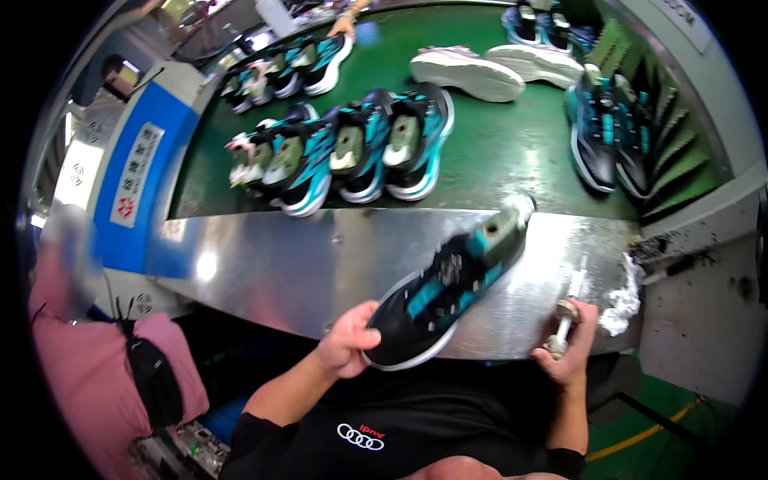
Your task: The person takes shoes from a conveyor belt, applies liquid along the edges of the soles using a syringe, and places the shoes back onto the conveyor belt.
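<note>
My left hand (350,342) grips the toe of a black sneaker (436,292) with teal bands and a pale sole. The sneaker is tilted over the metal edge of the workbench, its heel pointing away to the right. An olive-green shoe last (502,230) shows in its opening. To the right of it, my right hand (570,344) is closed around a slim, pale syringe-like tool (566,326), whose thin tip points away from me. The tool's exact kind is hard to make out. It is apart from the sneaker.
Black-and-teal sneakers (360,152) stand in a row on the green bench top (496,160). Two white-soled shoes (472,74) lie farther back. A sneaker pair (608,140) stands beside green ridged pads (680,136). Crumpled wrapping (622,300) lies at right. A person in pink (96,384) is at left.
</note>
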Tool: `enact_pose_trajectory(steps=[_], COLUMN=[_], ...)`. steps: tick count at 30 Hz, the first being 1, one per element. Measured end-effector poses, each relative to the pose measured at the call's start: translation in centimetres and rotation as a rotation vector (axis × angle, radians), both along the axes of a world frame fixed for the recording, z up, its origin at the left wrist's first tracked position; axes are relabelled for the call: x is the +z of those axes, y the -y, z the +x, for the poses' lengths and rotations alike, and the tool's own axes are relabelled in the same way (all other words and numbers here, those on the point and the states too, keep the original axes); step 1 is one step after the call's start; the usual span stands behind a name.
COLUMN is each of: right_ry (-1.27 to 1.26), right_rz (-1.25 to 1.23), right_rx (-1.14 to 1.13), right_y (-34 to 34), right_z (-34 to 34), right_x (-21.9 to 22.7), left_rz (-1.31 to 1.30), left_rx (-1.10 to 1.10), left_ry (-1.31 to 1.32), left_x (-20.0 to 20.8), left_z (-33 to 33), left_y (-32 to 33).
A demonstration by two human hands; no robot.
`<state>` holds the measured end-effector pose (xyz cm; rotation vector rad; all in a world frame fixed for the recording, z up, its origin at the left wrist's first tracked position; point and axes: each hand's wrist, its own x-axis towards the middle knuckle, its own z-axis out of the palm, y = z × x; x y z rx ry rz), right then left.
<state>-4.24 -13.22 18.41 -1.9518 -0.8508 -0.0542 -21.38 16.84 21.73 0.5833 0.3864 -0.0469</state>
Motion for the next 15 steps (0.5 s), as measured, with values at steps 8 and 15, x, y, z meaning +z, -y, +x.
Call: enact_pose_trajectory(steps=[8, 15], right_ry=[0.015, 0.079], right_rz=[-0.066, -0.059], right_rx=[-0.046, -0.028], right_y=[-0.4, -0.1], right_z=[-0.8, -0.8], right_x=[1.0, 1.3], left_rz=[0.217, 0.916], left_rx=[-0.249, 0.105], left_ry=[0.078, 0.128], left_x=[-2.7, -3.7], left_z=[21.4, 12.8], left_y=[2.4, -4.3])
